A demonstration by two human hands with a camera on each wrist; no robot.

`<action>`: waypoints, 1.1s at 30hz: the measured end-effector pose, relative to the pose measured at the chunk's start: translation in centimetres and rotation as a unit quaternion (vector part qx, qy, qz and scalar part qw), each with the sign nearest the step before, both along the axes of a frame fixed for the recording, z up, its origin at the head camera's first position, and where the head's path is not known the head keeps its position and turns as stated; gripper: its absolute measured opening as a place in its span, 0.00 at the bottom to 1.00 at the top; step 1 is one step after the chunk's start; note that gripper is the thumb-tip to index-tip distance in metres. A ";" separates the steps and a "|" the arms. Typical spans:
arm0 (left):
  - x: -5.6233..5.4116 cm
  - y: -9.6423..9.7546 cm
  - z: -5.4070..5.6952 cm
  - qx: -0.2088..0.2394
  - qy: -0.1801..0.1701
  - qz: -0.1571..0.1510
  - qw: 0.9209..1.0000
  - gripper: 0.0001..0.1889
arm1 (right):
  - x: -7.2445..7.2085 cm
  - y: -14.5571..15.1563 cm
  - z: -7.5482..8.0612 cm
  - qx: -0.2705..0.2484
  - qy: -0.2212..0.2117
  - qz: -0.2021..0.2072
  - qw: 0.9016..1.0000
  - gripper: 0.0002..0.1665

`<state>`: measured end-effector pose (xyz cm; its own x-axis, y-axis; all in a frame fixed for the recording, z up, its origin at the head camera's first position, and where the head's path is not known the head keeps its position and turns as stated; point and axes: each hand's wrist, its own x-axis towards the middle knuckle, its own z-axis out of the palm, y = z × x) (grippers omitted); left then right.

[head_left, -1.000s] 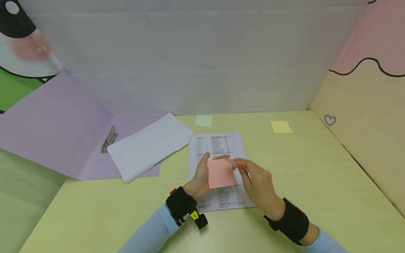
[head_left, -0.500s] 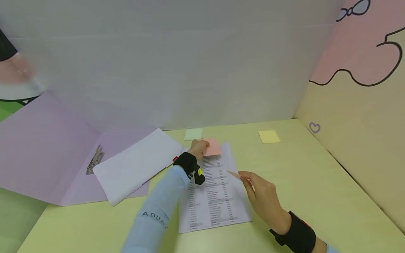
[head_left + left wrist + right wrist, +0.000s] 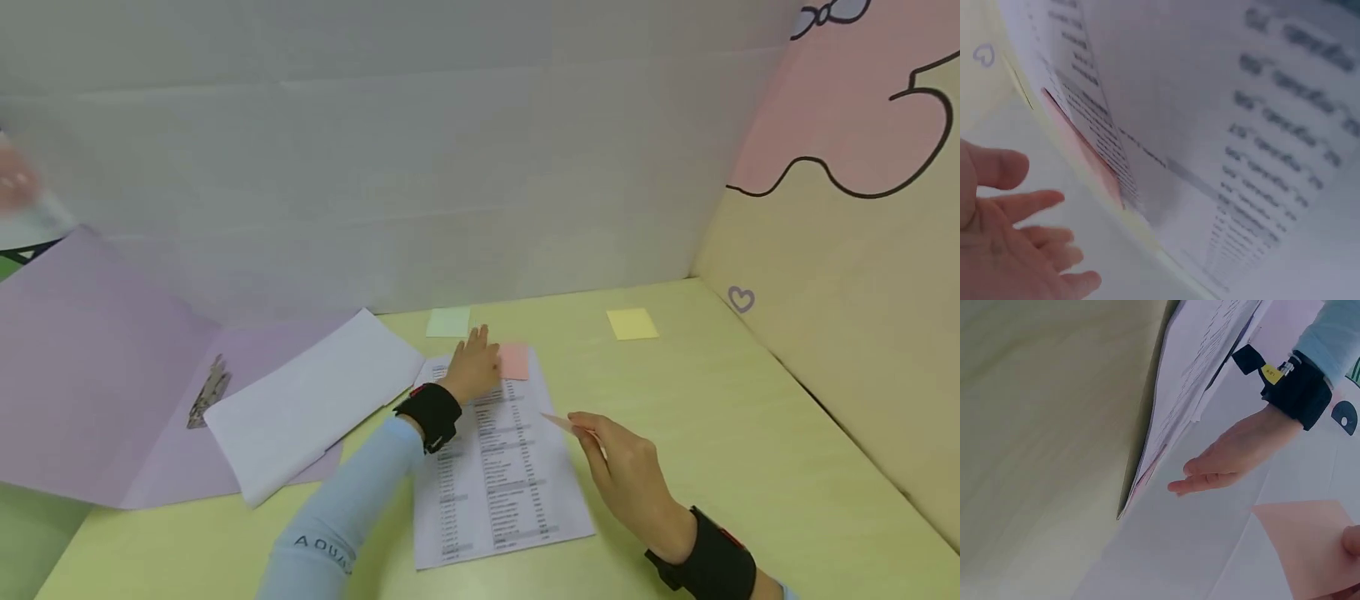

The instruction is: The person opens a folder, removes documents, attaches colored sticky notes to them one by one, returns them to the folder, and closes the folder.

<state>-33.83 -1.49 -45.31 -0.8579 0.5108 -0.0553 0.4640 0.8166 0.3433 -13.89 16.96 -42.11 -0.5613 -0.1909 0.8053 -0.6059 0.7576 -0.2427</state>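
My right hand [image 3: 630,471] pinches a single pink sticky note [image 3: 1304,544] between thumb and fingers, holding it above the right side of a printed stack of paper [image 3: 517,492]. At the far end of that stack lies a pink sticky-note pad [image 3: 514,362]. Just left of the pad is my left hand [image 3: 474,367], raised off the paper with its fingers extended and nothing held. The left wrist view shows its palm and spread fingers apart from the pink pad. Only the thumb and part of the fingers of my right hand appear in its own wrist view.
Left of the stack, a purple folder [image 3: 112,400] stands open with a metal clip [image 3: 210,392]. Folded white sheets [image 3: 318,400] lie partly on it. A green note [image 3: 447,322] and a yellow note [image 3: 632,324] lie near the back wall [image 3: 375,192].
My left hand carried the pink pad forward, set it on the far end of the printed stack, and let go. The right hand drew one note away from the pad and keeps it pinched.
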 end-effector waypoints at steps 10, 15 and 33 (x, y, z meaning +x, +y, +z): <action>2.1 1.2 0.9 -0.163 -0.011 -0.045 0.986 0.26 | 0.1 -0.1 -0.6 0.020 -0.029 -0.015 0.999 0.27; -0.7 0.8 -1.1 -0.132 -0.032 0.011 0.991 0.28 | 0.5 -0.5 -1.2 0.023 -0.041 -0.013 0.999 0.28; 0.7 -0.8 0.7 -0.142 -0.075 -0.011 0.987 0.39 | -0.7 -0.5 -1.0 0.042 -0.059 -0.006 0.997 0.17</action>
